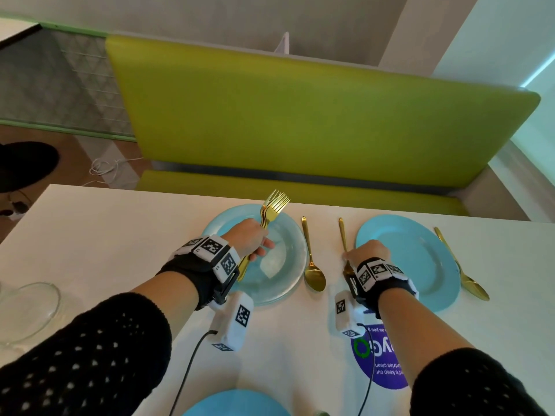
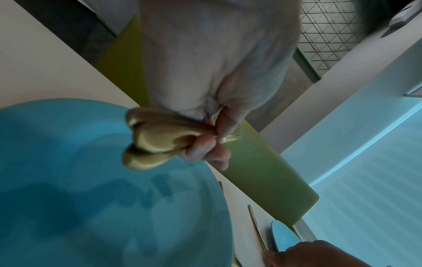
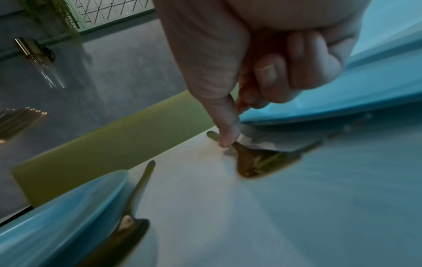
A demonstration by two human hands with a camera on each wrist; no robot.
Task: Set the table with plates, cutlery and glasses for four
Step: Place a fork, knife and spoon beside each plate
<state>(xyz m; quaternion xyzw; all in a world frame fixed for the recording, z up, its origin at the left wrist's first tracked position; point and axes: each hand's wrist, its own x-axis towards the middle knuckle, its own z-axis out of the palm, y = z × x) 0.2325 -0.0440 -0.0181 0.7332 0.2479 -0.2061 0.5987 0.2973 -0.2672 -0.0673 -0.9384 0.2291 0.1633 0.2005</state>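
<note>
My left hand [image 1: 261, 246] grips a bundle of gold forks [image 1: 274, 202] by their handles, tines up, above the left blue plate [image 1: 282, 274]. The left wrist view shows the handle ends [image 2: 155, 137] sticking out of the curled fingers [image 2: 205, 150] over that plate [image 2: 68, 189]. My right hand [image 1: 348, 256] pinches a single gold fork [image 1: 342, 232] lying on the white table just left of the right blue plate [image 1: 408, 259]. In the right wrist view the thumb [image 3: 228, 133] bears on the fork's neck [image 3: 248, 160]. A gold spoon [image 1: 312, 265] lies right of the left plate.
Another gold piece of cutlery [image 1: 462, 268] lies right of the right plate. A third blue plate [image 1: 237, 403] sits at the near edge. A clear glass dish [image 1: 27, 310] is at the far left. A purple sticker [image 1: 387, 361] marks the table; a green bench [image 1: 300, 115] stands beyond.
</note>
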